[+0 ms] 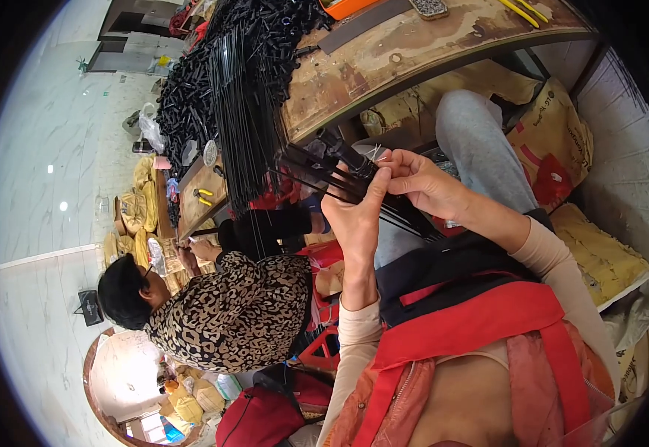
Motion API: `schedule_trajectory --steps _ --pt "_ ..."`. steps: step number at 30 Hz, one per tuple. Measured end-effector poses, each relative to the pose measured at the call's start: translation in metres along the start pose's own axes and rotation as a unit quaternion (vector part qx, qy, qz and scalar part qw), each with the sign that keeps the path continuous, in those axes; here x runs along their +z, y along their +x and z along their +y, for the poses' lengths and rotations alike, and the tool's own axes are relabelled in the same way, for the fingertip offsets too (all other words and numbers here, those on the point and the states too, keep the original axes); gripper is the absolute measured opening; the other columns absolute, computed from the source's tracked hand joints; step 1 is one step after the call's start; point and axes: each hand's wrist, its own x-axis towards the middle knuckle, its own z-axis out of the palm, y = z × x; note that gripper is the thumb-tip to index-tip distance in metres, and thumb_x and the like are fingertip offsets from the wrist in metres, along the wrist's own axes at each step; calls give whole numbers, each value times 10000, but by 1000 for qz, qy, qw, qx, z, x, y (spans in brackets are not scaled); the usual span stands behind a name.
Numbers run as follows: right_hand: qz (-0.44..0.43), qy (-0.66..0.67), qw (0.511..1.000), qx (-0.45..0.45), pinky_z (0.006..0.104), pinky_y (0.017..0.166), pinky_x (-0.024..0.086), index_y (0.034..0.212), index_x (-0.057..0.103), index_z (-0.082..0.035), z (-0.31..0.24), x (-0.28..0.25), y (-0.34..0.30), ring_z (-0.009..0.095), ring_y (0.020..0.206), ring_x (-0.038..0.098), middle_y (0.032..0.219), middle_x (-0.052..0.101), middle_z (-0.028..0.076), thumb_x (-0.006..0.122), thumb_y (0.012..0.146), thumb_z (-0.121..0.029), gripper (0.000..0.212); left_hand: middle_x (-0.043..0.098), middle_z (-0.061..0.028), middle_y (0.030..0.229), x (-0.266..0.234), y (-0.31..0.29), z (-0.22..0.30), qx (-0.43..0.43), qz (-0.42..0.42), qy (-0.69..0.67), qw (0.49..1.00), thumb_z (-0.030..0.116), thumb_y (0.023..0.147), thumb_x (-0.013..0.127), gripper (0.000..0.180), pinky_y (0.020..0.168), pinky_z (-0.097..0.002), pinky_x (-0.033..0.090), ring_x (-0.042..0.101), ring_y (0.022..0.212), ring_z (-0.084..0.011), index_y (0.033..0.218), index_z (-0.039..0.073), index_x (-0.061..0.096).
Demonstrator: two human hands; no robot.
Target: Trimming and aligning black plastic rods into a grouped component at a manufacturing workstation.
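Observation:
My left hand point(356, 216) is closed around a bundle of thin black rods point(408, 216), with a thick black tubular piece point(354, 159) among them at the upper end. The rods slant down toward my lap. My right hand point(432, 188) meets the left at the thumb, its thumb and forefinger pinched together; what sits between them is too small to make out. A few thin pale wire pieces point(376, 152) stick out just above the fingertips. Both hands are held over my knees, just off the near edge of the wooden bench point(384, 67).
Long black rods point(238, 127) hang over the bench's left end beside a heap of black tubular parts point(190, 97). Yellow-handled pliers point(522, 11) and a small tray of metal bits point(429, 7) lie on the bench. A co-worker in a patterned top point(235, 313) sits at left; sacks point(600, 253) stand at right.

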Motion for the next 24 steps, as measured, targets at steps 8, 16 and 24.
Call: schedule_trajectory --steps 8,16,24 --pt "27 -119 985 -120 253 956 411 1046 589 -49 25 -8 -6 83 1051 553 1054 612 16 634 910 -42 144 691 -131 1046 -5 1 -10 -28 -4 -19 999 8 900 643 196 927 -303 479 635 1024 -180 1079 -71 634" --pt "-5 -106 994 -2 276 1012 366 1237 577 -39 20 -3 -12 99 1154 507 1204 592 19 554 988 -227 314 684 -168 1053 -7 -5 -11 26 -50 151 987 72 972 555 183 942 -340 489 642 1058 -227 1051 -89 594" --pt "-31 -50 998 27 275 1029 367 1272 576 -21 7 -3 -10 105 1155 526 1217 604 22 577 968 -208 358 721 -119 991 -1 -7 -9 55 -11 193 980 74 945 588 164 805 -281 512 650 879 -129 1021 -55 657"
